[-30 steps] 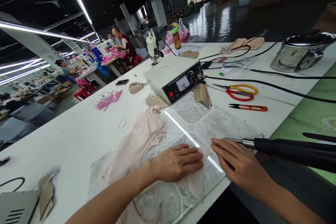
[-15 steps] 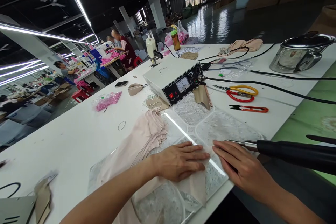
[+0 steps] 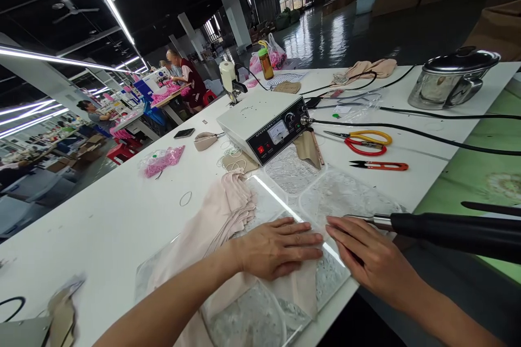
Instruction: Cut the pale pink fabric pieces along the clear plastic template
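Observation:
My left hand point(image 3: 277, 248) lies flat, fingers stretched, pressing a piece of pale pink fabric point(image 3: 299, 287) onto a clear plate point(image 3: 334, 195) on the white table point(image 3: 101, 217). My right hand point(image 3: 366, 260) lies flat beside it, fingers out, touching the fabric's right edge. A black-handled tool with a metal tip point(image 3: 448, 230) rests just behind my right hand. A stack of the same pink fabric pieces point(image 3: 211, 217) lies to the left of my left hand.
A white control box with a dial point(image 3: 264, 124) stands behind the plate, its cable point(image 3: 407, 130) running right. Yellow-and-red scissors point(image 3: 366, 141), red snips point(image 3: 380, 165), a steel pot point(image 3: 451, 78) and a pink bag point(image 3: 163, 160) lie around. Other people work at far tables.
Both hands stay flat on the fabric; my left hand has slid slightly right, smoothing it. The view has shifted a little.

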Demonstrator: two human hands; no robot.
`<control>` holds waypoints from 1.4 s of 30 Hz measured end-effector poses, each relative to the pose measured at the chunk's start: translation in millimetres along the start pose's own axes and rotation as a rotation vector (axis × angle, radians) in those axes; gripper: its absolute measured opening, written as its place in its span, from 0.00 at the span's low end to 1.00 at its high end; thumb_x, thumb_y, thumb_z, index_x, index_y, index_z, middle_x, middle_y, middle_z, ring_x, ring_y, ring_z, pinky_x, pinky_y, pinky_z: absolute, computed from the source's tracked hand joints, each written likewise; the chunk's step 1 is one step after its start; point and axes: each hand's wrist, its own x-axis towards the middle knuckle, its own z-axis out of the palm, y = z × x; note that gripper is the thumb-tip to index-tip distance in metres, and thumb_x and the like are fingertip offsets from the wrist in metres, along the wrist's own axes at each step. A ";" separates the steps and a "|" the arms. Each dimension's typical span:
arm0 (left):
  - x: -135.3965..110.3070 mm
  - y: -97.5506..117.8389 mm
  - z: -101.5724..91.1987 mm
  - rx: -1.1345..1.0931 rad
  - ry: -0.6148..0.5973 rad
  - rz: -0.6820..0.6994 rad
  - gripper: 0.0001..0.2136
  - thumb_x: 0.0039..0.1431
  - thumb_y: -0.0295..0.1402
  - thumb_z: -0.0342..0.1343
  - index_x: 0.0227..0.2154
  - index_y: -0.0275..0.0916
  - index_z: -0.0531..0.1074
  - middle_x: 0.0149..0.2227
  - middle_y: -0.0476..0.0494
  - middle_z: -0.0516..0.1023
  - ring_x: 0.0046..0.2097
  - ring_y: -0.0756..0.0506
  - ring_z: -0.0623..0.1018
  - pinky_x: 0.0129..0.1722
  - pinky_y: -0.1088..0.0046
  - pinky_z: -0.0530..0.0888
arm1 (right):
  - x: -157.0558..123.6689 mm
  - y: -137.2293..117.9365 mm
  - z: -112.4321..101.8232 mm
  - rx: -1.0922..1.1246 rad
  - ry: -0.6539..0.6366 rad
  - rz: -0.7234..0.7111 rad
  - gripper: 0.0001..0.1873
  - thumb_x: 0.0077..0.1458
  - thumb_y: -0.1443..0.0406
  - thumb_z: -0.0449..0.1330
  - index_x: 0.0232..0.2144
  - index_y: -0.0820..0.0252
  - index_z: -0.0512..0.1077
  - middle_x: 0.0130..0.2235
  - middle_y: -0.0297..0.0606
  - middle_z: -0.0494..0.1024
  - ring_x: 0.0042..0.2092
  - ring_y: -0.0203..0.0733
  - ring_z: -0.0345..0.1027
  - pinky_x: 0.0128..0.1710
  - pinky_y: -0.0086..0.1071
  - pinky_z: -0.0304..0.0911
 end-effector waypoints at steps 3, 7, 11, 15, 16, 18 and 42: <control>1.4 -1.6 -2.5 -0.004 -0.026 0.004 0.20 0.67 0.35 0.39 0.60 0.41 0.58 0.65 0.51 0.54 0.67 0.46 0.49 0.67 0.65 0.46 | 1.6 -0.2 -1.5 0.000 0.001 0.005 0.15 0.61 0.73 0.51 0.50 0.61 0.68 0.50 0.42 0.73 0.51 0.45 0.65 0.48 0.40 0.68; 2.5 -4.9 -1.1 -0.010 -0.028 0.000 0.20 0.67 0.37 0.40 0.60 0.41 0.58 0.65 0.51 0.55 0.67 0.47 0.49 0.67 0.65 0.46 | 3.9 -1.0 -3.2 -0.007 0.011 0.004 0.15 0.61 0.72 0.51 0.48 0.61 0.69 0.49 0.42 0.73 0.49 0.45 0.67 0.47 0.40 0.69; 2.5 -7.9 1.8 0.013 -0.013 0.014 0.19 0.67 0.39 0.39 0.58 0.43 0.62 0.65 0.51 0.56 0.67 0.47 0.50 0.67 0.65 0.46 | 3.6 -1.4 -2.4 -0.019 0.023 0.015 0.14 0.61 0.71 0.51 0.47 0.60 0.70 0.48 0.42 0.74 0.49 0.45 0.68 0.46 0.40 0.70; 1.5 -9.8 3.3 0.047 0.001 0.035 0.18 0.68 0.41 0.39 0.55 0.49 0.66 0.65 0.51 0.56 0.67 0.47 0.50 0.66 0.65 0.47 | 2.9 -1.7 -1.4 -0.032 0.015 0.015 0.14 0.61 0.72 0.51 0.48 0.61 0.70 0.48 0.43 0.74 0.49 0.46 0.68 0.46 0.41 0.70; 1.3 -10.2 3.4 0.052 0.004 0.039 0.18 0.68 0.41 0.39 0.55 0.50 0.66 0.65 0.51 0.56 0.67 0.47 0.50 0.66 0.65 0.47 | 3.0 -1.7 -1.5 -0.029 0.018 0.018 0.15 0.61 0.72 0.51 0.48 0.61 0.70 0.48 0.42 0.74 0.49 0.46 0.68 0.46 0.40 0.70; 1.0 -11.0 3.3 0.058 0.004 0.047 0.18 0.67 0.42 0.39 0.54 0.51 0.67 0.65 0.50 0.56 0.67 0.47 0.50 0.66 0.65 0.47 | 3.8 -1.7 -2.0 -0.023 0.031 0.025 0.15 0.61 0.72 0.51 0.48 0.60 0.71 0.47 0.42 0.75 0.49 0.45 0.68 0.46 0.40 0.70; 9.5 -20.1 -7.0 0.054 -0.065 0.119 0.18 0.66 0.43 0.43 0.51 0.43 0.69 0.64 0.53 0.56 0.68 0.47 0.47 0.67 0.66 0.43 | 3.8 1.6 -2.3 -0.016 0.036 0.026 0.14 0.60 0.72 0.51 0.46 0.61 0.71 0.47 0.43 0.75 0.48 0.45 0.69 0.44 0.40 0.71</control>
